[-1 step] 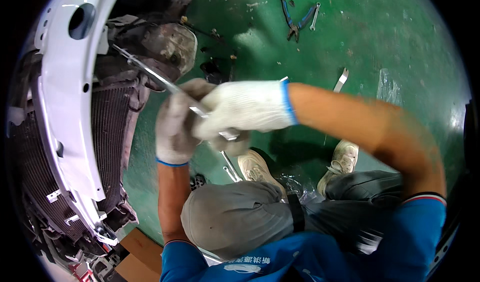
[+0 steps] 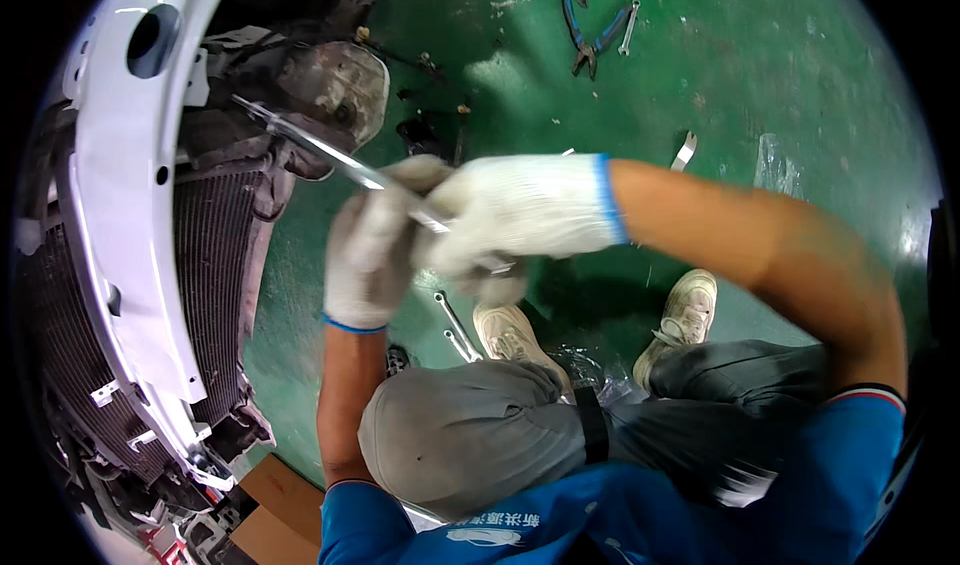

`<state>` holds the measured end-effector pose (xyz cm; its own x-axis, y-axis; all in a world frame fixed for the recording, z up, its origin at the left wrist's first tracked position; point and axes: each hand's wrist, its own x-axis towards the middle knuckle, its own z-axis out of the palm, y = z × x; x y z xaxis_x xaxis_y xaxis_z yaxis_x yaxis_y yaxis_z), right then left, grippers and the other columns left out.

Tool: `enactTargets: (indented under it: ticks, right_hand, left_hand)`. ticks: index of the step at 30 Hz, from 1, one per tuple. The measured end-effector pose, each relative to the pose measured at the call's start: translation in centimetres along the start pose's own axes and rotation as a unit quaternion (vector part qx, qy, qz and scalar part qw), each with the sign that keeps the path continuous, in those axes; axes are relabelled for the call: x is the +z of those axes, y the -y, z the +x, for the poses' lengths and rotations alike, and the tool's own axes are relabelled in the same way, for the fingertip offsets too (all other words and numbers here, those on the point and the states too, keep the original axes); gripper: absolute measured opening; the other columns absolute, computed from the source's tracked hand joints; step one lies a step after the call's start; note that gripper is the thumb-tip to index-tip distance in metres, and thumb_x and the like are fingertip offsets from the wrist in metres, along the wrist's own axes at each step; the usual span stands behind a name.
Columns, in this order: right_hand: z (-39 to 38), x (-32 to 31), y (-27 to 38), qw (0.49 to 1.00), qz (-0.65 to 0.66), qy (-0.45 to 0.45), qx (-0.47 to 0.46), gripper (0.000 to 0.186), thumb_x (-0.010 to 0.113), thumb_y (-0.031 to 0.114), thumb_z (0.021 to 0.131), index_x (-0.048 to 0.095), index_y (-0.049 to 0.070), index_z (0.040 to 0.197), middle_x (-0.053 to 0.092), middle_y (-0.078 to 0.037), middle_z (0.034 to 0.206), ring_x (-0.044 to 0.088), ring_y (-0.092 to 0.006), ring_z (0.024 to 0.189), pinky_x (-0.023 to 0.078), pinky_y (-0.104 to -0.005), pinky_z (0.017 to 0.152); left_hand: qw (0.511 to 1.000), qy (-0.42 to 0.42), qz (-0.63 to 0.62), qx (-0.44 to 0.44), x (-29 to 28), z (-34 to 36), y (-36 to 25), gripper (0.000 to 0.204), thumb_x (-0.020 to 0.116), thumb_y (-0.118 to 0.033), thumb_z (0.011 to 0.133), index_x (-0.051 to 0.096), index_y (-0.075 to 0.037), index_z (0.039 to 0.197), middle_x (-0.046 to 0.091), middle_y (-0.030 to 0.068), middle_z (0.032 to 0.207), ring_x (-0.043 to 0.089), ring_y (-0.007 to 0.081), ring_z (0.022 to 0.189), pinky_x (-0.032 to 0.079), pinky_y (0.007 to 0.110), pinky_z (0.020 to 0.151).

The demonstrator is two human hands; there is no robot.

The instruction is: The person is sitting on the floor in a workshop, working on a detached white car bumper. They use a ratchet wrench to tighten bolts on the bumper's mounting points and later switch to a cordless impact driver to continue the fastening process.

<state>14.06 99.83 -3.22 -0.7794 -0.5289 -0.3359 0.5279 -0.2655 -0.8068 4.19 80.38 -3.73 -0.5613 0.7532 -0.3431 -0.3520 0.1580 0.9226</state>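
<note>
A long shiny metal rod (image 2: 335, 155) slants from the car front down to my gloved hands. Its thin far tip ends close to the white crossbeam (image 2: 128, 175), in front of dark car parts; whether it touches anything there I cannot tell. My left hand (image 2: 368, 260), in a greyish-white glove, is wrapped round the rod's middle. Closed over the near end is my right hand (image 2: 520, 210), its glove white with a blue cuff. The rod's end shows below the right fingers, smeared by motion. Behind the crossbeam sits a finned radiator (image 2: 222, 275).
On the green floor lie blue-handled pliers (image 2: 588, 40), a small wrench (image 2: 628, 30), a flat pry tool (image 2: 685, 152) and clear plastic (image 2: 775, 170). More wrenches (image 2: 455, 320) lie beside my left shoe (image 2: 507, 335). A cardboard box (image 2: 280, 500) stands at the lower left.
Both hands and the rod have shifted to the right, away from the crossbeam. My grip on the rod looks the same.
</note>
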Motion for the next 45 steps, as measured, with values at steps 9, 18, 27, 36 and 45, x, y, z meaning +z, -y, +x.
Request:
enactTargets:
  ticks: [9, 18, 27, 36, 45]
  right_hand:
    - [-17.1, -5.1, -9.0, 0.906, -0.212, -0.333, 0.15, 0.05, 0.068, 0.045, 0.091, 0.067, -0.005, 0.09, 0.055, -0.008, 0.069, 0.053, -0.0131, 0.068, 0.046, -0.0357, 0.061]
    - [-18.8, -3.7, -21.1, 0.881, -0.068, -0.459, 0.089, 0.028, 0.065, 0.024, 0.091, 0.064, -0.004, 0.089, 0.053, 0.0, 0.066, 0.05, -0.0084, 0.058, 0.039, -0.0284, 0.053]
    - [-18.5, -3.5, -25.4, 0.887, 0.062, -0.448, 0.09, 0.017, 0.066, 0.012, 0.085, 0.067, -0.004, 0.092, 0.056, 0.001, 0.07, 0.05, -0.0055, 0.057, 0.038, -0.0241, 0.05]
    - [-17.2, -5.7, -22.8, 0.905, -0.003, -0.416, 0.085, 0.02, 0.068, 0.012, 0.079, 0.067, -0.005, 0.091, 0.059, -0.003, 0.07, 0.055, -0.0098, 0.064, 0.044, -0.0287, 0.06]
    - [-16.4, -6.2, -21.2, 0.913, -0.025, -0.404, 0.048, 0.016, 0.069, 0.008, 0.077, 0.066, -0.004, 0.088, 0.059, -0.003, 0.069, 0.055, -0.0101, 0.064, 0.044, -0.0288, 0.06]
  left_hand:
    - [0.817, 0.117, 0.559, 0.08, 2.3, 6.5, 13.5, 0.035, 0.064, -0.018, 0.093, 0.068, -0.005, 0.126, 0.069, 0.0186, 0.118, 0.071, 0.0333, 0.103, 0.058, 0.041, 0.088]
    - [0.607, 0.176, 0.743, 0.219, 3.3, 9.9, 21.8, 0.01, 0.06, -0.012, 0.085, 0.065, -0.009, 0.094, 0.061, 0.0112, 0.097, 0.067, 0.0276, 0.086, 0.057, 0.041, 0.072]
    - [0.876, 0.099, 0.466, -0.08, 4.6, 9.4, 16.9, 0.031, 0.064, -0.012, 0.09, 0.073, -0.005, 0.119, 0.069, 0.0128, 0.105, 0.071, 0.026, 0.09, 0.057, 0.034, 0.083]
    - [0.981, -0.087, -0.073, -0.159, 3.9, 10.2, 8.9, 0.034, 0.071, -0.017, 0.097, 0.065, -0.002, 0.126, 0.07, 0.0098, 0.112, 0.072, 0.0247, 0.102, 0.059, 0.039, 0.089]
    - [0.98, -0.039, -0.161, -0.108, 3.1, 10.2, 9.7, 0.034, 0.071, -0.022, 0.097, 0.064, -0.006, 0.127, 0.071, 0.0104, 0.117, 0.072, 0.0273, 0.105, 0.057, 0.044, 0.097]
